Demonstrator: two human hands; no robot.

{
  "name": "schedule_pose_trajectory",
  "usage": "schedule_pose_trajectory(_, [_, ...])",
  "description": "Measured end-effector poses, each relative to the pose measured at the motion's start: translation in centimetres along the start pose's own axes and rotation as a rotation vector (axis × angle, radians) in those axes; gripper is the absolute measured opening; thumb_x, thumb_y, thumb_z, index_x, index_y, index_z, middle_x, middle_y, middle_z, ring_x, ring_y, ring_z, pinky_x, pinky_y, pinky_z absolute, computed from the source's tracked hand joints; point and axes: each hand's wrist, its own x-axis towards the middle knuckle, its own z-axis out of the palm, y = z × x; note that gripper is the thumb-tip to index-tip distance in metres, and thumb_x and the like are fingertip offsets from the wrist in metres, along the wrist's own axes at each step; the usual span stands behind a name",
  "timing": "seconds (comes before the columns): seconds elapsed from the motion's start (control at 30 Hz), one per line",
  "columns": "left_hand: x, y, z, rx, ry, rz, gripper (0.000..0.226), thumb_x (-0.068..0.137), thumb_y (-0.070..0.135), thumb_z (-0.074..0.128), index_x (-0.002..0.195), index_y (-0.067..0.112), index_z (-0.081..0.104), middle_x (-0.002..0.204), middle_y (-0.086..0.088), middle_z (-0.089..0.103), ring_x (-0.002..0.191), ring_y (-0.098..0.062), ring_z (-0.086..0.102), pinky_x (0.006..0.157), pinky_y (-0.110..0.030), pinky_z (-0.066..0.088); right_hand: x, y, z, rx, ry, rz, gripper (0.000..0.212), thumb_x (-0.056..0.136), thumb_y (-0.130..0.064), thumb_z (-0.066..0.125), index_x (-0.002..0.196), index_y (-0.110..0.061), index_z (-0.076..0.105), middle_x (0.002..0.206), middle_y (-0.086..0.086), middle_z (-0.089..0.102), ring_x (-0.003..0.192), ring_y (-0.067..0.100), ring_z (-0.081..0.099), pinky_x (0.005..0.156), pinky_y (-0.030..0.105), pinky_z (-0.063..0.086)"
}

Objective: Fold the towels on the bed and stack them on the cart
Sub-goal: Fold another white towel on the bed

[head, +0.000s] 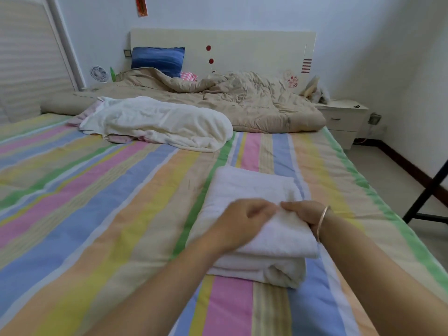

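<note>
Bed (97,202): multicolour striped sheet. Near right: folded white towel (254,187), lying flat. Far, left of centre: loose white towel heap (164,122), crumpled. Far end: beige quilt (242,103) bunched across the width, blue pillow (157,59) behind it.

Two hands, left hand (243,221) and right hand (304,214); one folded white towel (252,187); one crumpled white heap (160,122), its towel count unclear; one beige quilt (242,103); one blue pillow (157,59); one fan (99,73); one green bottle (112,74); one nightstand (344,117).
</note>
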Motion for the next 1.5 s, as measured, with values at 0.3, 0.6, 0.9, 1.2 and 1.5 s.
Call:
schedule_pose_trajectory(0.3, [-0.1, -4.6, -5.7, 0.185, 0.393, -0.444, 0.034, 0.101, 0.035, 0.042, 0.128, 0.025, 0.060, 0.128, 0.002, 0.062, 0.116, -0.019, 0.056, 0.100, -0.036, 0.044, 0.8, 1.5, -0.2, 0.141, -0.114, -0.011, 0.034, 0.100, -0.018, 0.047, 0.130, -0.002, 0.052, 0.100, 0.017, 0.067, 0.068, 0.027, 0.070, 0.049, 0.034, 0.057])
schedule_pose_trajectory(0.6, [-1.9, -7.1, -5.5, -0.238, 0.131, -0.766, 0.112, 0.047, 0.088, 0.064, 0.135, 0.020, 0.053, 0.123, 0.002, 0.066, 0.106, -0.019, 0.065, 0.099, -0.039, 0.049, 0.7, 2.6, -1.1, -0.356, 0.241, -0.110, 0.065, 0.085, -0.049, 0.067, 0.128, -0.001, 0.054, 0.112, 0.012, 0.060, 0.083, 0.022, 0.061, 0.064, 0.028, 0.044])
schedule_pose_trajectory(0.9, [-0.4, -2.8, -8.6, 0.044, 0.208, -0.644, 0.084, 0.070, 0.048, 0.082, 0.137, 0.013, 0.045, 0.113, -0.001, 0.055, 0.092, -0.019, 0.057, 0.067, -0.029, 0.046, -5.4, 1.8, 0.1, 0.111, -0.014, -0.036, 0.073, 0.051, -0.042, 0.088, 0.112, -0.008, 0.066, 0.093, 0.009, 0.071, 0.084, 0.026, 0.069, 0.074, 0.037, 0.059])
schedule_pose_trajectory(1.2, [1.4, 0.8, -8.1, 0.737, 0.007, -0.318, 0.079, 0.081, 0.054, 0.069, 0.147, 0.027, 0.036, 0.147, 0.000, 0.045, 0.133, -0.021, 0.043, 0.108, -0.035, 0.037, -16.1, 8.8, 4.2, 0.302, -0.175, 0.194, 0.043, 0.089, -0.036, 0.064, 0.110, 0.000, 0.063, 0.094, 0.022, 0.069, 0.072, 0.030, 0.068, 0.057, 0.036, 0.060])
schedule_pose_trajectory(1.5, [-5.2, -3.7, 0.3, 1.003, -0.081, -0.299, 0.067, 0.099, 0.059, 0.016, 0.157, 0.026, 0.002, 0.163, 0.001, -0.012, 0.149, -0.017, -0.016, 0.120, -0.048, -0.004, -16.7, 5.4, 4.6, -0.549, 0.012, -0.417, 0.043, 0.098, -0.035, 0.047, 0.067, -0.015, 0.067, 0.062, 0.002, 0.069, 0.060, 0.015, 0.064, 0.068, 0.032, 0.055])
